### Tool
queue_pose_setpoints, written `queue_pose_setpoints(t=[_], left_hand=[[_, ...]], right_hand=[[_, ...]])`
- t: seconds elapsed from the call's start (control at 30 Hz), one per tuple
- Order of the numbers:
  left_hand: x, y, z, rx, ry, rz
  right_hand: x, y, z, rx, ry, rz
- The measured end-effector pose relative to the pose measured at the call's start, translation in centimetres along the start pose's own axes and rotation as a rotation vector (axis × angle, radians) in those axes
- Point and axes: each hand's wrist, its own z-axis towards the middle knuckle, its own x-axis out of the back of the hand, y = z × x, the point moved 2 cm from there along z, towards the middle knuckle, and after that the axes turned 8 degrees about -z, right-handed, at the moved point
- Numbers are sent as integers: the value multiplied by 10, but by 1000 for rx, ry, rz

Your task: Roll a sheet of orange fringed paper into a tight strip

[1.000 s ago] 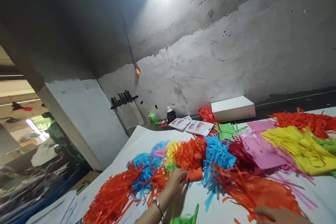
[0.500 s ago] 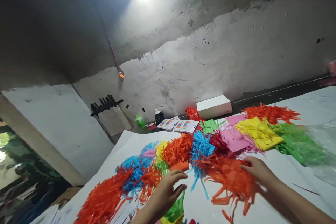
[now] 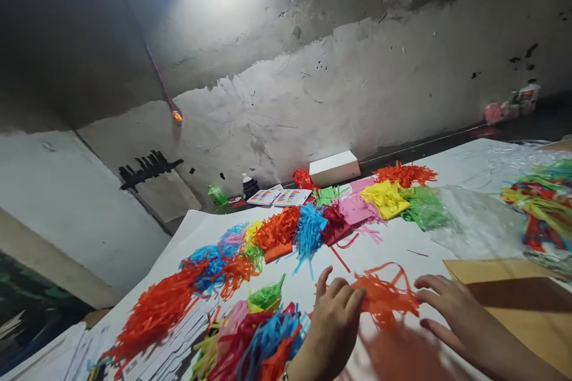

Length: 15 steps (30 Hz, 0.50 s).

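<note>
A bundle of orange fringed paper strips (image 3: 384, 294) lies on the white table sheet (image 3: 393, 247) between my hands. My left hand (image 3: 333, 321) rests on its left edge with fingers curled over the strips. My right hand (image 3: 444, 306) lies flat at its right edge, fingertips touching the strips. Whether either hand pinches the paper is not clear. Just left of my left hand sits a mixed heap of blue, red and pink strips (image 3: 257, 345).
Piles of fringed paper run across the sheet: orange (image 3: 154, 312), blue (image 3: 308, 229), pink (image 3: 353, 208), yellow (image 3: 386, 197), green (image 3: 424, 208). A brown envelope (image 3: 513, 292) lies by my right hand, clear plastic (image 3: 473, 220) behind it. A white box (image 3: 334, 168), booklets (image 3: 279, 196) and bottles stand at the wall.
Both hands have pulled the orange bundle toward me, out of the row of piles. My view has swung right and down, bringing the brown envelope and a multicoloured heap into sight.
</note>
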Motion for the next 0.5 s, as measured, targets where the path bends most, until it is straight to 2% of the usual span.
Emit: queue_pose_setpoints(t=[0.07,0.1,0.17,0.23,0.3,0.4,0.5], left_hand=[[-12,21,-24,-29,48,31],[-18,31,-37,-29,70,32],[-30,48,-61,-6,98,16],[-38,61,-82,48,113,6],[-42,69,-100,109,117,17],[-43,74,-124,178,94,49],[-42,76,-144,212,80,51]], right_hand=[[-12,2,-36,-46,1,-37],[-17,-2,-50,-21,12,-45],[-26,-21,-67,117,63,-73],[-32,-44,-73,276,123,-100],[-40,-63,-75,365,134,-104],[-49,-76,-82,306,79,-49],[-52,-74,-98,262,37,34]])
